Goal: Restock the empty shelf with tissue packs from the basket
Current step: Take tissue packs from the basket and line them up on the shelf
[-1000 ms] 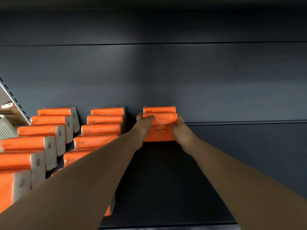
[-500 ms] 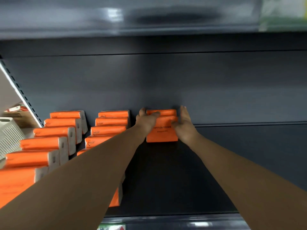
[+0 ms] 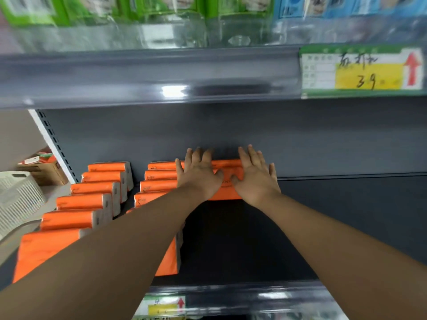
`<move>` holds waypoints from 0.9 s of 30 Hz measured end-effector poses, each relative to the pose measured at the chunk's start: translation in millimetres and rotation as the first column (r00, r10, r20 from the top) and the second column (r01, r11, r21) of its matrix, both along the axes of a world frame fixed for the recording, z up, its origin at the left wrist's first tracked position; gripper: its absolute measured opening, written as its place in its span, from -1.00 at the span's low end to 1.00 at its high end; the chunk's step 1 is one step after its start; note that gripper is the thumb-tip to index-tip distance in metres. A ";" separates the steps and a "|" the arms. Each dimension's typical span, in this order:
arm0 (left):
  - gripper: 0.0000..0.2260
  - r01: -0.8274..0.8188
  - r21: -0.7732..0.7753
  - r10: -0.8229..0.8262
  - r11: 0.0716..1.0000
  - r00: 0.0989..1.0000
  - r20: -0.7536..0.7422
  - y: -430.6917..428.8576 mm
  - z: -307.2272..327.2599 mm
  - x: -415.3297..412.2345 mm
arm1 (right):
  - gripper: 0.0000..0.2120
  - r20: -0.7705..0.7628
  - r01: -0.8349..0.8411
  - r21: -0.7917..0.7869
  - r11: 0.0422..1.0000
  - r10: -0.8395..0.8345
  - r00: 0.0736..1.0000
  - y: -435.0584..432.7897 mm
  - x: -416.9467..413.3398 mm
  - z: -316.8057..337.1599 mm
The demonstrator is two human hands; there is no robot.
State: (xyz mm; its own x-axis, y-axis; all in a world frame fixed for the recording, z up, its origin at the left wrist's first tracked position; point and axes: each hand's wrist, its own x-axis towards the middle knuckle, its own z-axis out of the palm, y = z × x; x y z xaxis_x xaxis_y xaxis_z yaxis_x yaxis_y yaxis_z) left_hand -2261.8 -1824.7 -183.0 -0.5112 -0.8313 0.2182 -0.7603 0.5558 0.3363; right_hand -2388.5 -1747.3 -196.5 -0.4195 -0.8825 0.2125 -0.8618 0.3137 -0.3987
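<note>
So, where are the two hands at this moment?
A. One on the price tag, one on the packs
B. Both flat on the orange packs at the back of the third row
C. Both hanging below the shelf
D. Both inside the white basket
B: the left hand and the right hand lie with fingers spread on the orange tissue packs by the back wall.

Both forearms are bare from the bottom edge of the view up to the wrists, with no sleeve on either. The left hand (image 3: 199,175) and right hand (image 3: 256,179) wear no gloves, rings, or watch.
</note>
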 end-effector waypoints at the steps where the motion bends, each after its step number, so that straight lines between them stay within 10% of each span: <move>1: -0.41 -0.006 -0.026 0.007 1.000 1.000 0.031 5.3 2.4 3.4 | -0.29 -0.014 -0.001 0.003 1.000 0.001 1.000 3.0 3.5 2.4; 27: -0.31 0.017 -0.320 0.069 0.947 0.964 0.256 122.5 -11.4 135.2 | -0.28 -0.279 -0.044 0.045 0.998 0.054 0.959 121.8 101.4 0.9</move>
